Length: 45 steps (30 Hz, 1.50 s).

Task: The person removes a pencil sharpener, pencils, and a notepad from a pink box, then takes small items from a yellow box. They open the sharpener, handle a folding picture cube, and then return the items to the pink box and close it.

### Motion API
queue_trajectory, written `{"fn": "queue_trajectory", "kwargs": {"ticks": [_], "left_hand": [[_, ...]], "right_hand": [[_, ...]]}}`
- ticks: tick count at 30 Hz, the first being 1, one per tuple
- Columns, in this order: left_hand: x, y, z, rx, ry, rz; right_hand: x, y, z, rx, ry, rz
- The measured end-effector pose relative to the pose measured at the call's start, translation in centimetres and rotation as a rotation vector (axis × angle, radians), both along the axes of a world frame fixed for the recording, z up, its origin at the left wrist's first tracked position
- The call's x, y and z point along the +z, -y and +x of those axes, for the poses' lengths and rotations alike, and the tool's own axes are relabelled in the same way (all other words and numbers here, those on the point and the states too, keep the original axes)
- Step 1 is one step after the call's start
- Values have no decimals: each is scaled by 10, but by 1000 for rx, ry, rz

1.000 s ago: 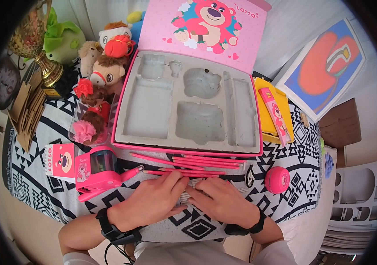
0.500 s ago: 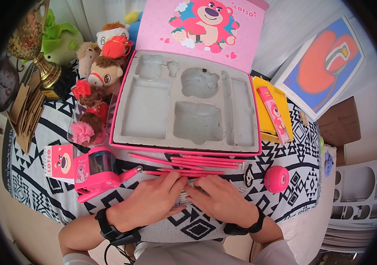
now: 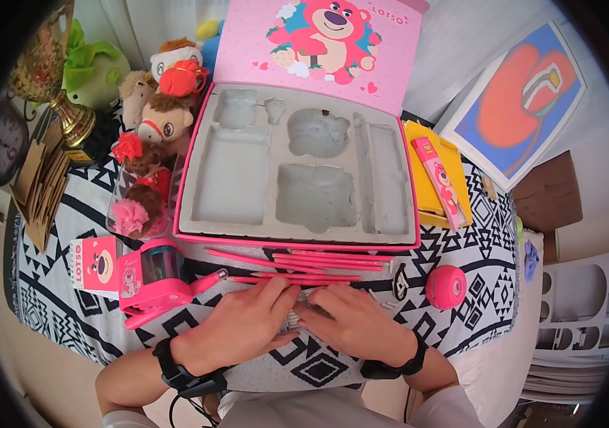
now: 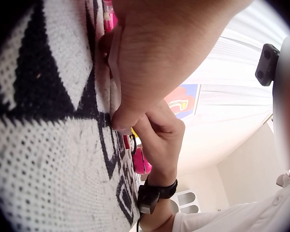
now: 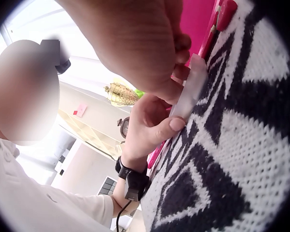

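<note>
Both hands meet low over the cloth at the near middle of the table. Between them lies a flat, translucent white plastic case, with thin white sticks showing in the head view. My left hand holds the case at one end, its thumb along the near edge. The right hand has its curled fingers on the same case and covers much of it. Just beyond the fingertips lie several pink pencils, roughly side by side. What the fingers do underneath is hidden.
A pink box with a grey moulded insert stands open behind the pencils. Left are a pink pencil sharpener, a small Lotso box and plush toys. Right are a round pink item and a yellow tray.
The hands stay together over the case, with only slight finger movement. The whole head view has shifted slightly; nothing has been picked up or put down.
</note>
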State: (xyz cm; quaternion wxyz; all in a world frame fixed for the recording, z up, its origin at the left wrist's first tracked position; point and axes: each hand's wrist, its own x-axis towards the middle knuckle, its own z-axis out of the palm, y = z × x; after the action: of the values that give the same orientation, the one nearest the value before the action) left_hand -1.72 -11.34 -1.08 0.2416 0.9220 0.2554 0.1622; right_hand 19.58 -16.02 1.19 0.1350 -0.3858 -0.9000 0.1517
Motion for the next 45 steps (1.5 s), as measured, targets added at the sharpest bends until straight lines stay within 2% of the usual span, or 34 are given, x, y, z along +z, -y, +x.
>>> {"fn": "queue_trajectory", "kwargs": {"ticks": [45], "left_hand": [[7,-1,2,-10,2,-29]], "right_hand": [[-5,3,-4,-81,-12,59]]}}
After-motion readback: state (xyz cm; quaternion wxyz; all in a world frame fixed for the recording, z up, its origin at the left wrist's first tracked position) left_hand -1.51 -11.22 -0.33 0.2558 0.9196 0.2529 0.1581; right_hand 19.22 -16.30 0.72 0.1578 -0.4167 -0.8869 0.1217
